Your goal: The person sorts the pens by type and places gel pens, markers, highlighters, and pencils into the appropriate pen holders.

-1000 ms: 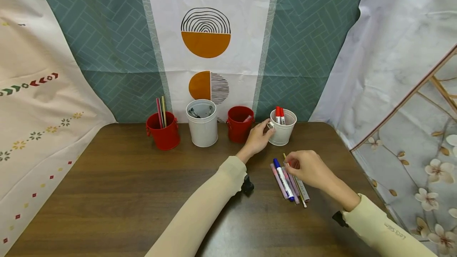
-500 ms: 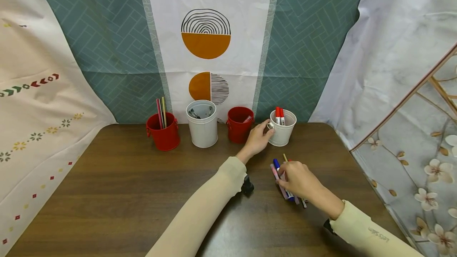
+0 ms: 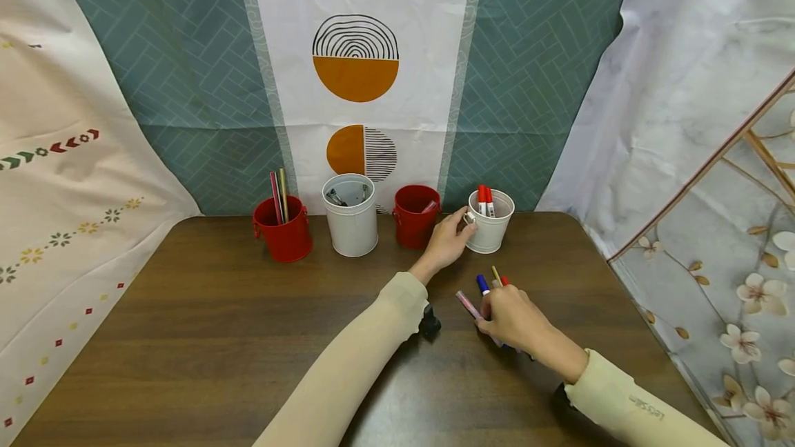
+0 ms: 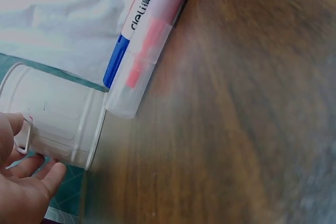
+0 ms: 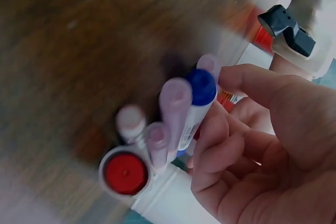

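Observation:
My left hand (image 3: 446, 243) holds the side of the small white bucket (image 3: 491, 234) by its handle; its fingers and thumb also show at that handle in the left wrist view. Two red-capped markers (image 3: 486, 200) stand in this bucket. In my right hand (image 3: 512, 317) a translucent pink pen (image 4: 139, 61) is pinched, its far end turned outward to the left. Under and beside that hand lie a blue-capped whiteboard marker (image 5: 201, 86), other pale pink pens (image 5: 176, 98), a pencil (image 3: 495, 274) and a red-ended marker (image 5: 125, 173). My right hand partly covers this group in the head view.
Along the table's back edge stand a red bucket (image 3: 287, 240) with pencils (image 3: 279, 195), a tall white bucket (image 3: 354, 230) with small metal-looking items (image 3: 337, 197), and another red bucket (image 3: 415, 226) with a pinkish item. Cloth hangings surround the brown table (image 3: 248, 350).
My right hand has moved left across the pens and taken hold of the leftmost pink pen, swinging its far end left. The left hand stays at the white bucket.

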A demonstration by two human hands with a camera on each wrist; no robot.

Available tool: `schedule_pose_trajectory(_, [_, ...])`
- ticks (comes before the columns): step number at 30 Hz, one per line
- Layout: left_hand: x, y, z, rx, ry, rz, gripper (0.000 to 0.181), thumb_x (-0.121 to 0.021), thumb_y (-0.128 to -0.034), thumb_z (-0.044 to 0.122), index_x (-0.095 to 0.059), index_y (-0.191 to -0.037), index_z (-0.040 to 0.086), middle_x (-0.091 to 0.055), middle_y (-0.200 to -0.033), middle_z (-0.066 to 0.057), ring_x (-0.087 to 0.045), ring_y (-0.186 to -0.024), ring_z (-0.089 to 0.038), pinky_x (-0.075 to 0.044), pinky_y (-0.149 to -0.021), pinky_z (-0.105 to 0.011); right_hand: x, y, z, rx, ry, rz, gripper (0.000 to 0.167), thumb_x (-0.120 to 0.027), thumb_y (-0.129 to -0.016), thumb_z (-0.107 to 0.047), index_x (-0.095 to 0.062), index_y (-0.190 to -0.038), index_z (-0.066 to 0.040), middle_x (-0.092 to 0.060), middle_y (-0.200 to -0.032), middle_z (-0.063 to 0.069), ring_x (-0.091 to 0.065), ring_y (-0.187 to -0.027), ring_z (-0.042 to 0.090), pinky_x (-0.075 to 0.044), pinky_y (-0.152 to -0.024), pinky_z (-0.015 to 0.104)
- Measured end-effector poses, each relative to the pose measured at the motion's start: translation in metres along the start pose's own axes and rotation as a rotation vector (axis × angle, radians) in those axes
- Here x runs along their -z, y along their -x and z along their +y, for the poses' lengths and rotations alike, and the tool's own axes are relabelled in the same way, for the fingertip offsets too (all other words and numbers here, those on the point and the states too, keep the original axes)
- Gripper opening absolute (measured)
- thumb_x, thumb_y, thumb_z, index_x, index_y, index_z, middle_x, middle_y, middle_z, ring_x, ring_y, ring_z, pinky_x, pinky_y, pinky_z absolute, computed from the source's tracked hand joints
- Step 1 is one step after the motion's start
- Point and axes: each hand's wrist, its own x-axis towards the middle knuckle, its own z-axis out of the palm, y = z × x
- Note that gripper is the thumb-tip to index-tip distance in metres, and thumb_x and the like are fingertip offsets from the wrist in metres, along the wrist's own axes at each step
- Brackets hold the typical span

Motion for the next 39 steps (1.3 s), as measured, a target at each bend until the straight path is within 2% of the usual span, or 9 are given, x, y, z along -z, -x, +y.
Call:
schedule_pose_trajectory(8, [0.003,0.000,-0.002,0.002,-0.003,-0.003,0.058,-0.057,-0.1108,0.030,-0.044,-0.162,0.006,-0.054,-0.157,-0.015,-0.056,-0.141,-0.029,-0.047,-0.118,-0.040,0.005,0.002,0.001,0.009,-0.129,-0.013,0.021,-0.083,-0.085,-0.006,-0.069,-0.071,-0.016,-0.056,-0.051,-0.017,-0.051,-0.041,-0.002,-0.047,-0.046,0.021])
schedule_pose_trajectory(14, [0.006,0.001,-0.002,-0.008,0.003,0.006,0.059,-0.059,-0.1104,0.030,-0.043,-0.162,0.005,-0.054,-0.158,-0.015,-0.059,-0.137,-0.027,-0.049,-0.115,-0.037,0.021,-0.004,0.005,-0.003,-0.199,0.006,0.011,-0.080,-0.086,-0.009,-0.074,-0.079,-0.016,-0.063,-0.066,-0.012,-0.056,-0.058,0.003,-0.049,-0.052,0.022])
schedule_pose_trajectory(17, [0.009,0.003,-0.002,-0.012,0.006,-0.002,0.060,-0.059,-0.1102,0.031,-0.042,-0.162,0.005,-0.054,-0.158,-0.015,-0.060,-0.136,-0.028,-0.050,-0.114,-0.037,0.030,-0.007,0.007,-0.017,-0.250,0.015,0.007,-0.079,-0.088,-0.011,-0.076,-0.084,-0.016,-0.066,-0.070,-0.010,-0.060,-0.063,0.007,-0.051,-0.056,0.023])
schedule_pose_trajectory(24, [0.015,0.008,-0.007,-0.032,0.006,-0.022,0.059,-0.058,-0.1102,0.028,-0.042,-0.163,0.007,-0.053,-0.159,-0.013,-0.060,-0.138,-0.027,-0.051,-0.113,-0.036,0.046,-0.012,0.015,-0.035,-0.425,0.051,0.007,-0.080,-0.096,-0.016,-0.077,-0.095,-0.009,-0.074,-0.076,0.001,-0.073,-0.064,0.028,-0.056,-0.055,0.026])
schedule_pose_trajectory(31, [0.026,0.017,-0.005,-0.090,-0.020,-0.039,0.056,-0.060,-0.1093,0.025,-0.046,-0.161,0.009,-0.056,-0.156,-0.012,-0.061,-0.137,-0.026,-0.052,-0.112,-0.035,0.056,-0.018,0.020,-0.054,-0.488,0.116,0.010,-0.080,-0.097,-0.018,-0.077,-0.099,-0.010,-0.076,-0.082,0.006,-0.073,-0.066,0.020,-0.059,-0.056,0.030])
schedule_pose_trajectory(35, [0.035,0.024,-0.003,-0.123,0.020,-0.041,0.055,-0.062,-0.1086,0.020,-0.048,-0.160,0.010,-0.059,-0.153,-0.015,-0.063,-0.134,-0.024,-0.052,-0.111,-0.031,0.060,-0.021,0.019,-0.051,-0.513,0.124,0.013,-0.080,-0.097,-0.021,-0.076,-0.100,-0.009,-0.077,-0.087,0.010,-0.074,-0.073,0.023,-0.059,-0.060,0.028])
schedule_pose_trajectory(39, [0.045,0.033,0.000,-0.157,0.053,-0.038,0.053,-0.063,-0.1078,0.016,-0.050,-0.159,0.012,-0.060,-0.151,-0.016,-0.065,-0.132,-0.023,-0.052,-0.110,-0.029,0.065,-0.021,0.018,-0.047,-0.532,0.136,0.015,-0.080,-0.098,-0.021,-0.076,-0.103,-0.007,-0.078,-0.089,0.007,-0.076,-0.078,0.024,-0.060,-0.066,0.027])
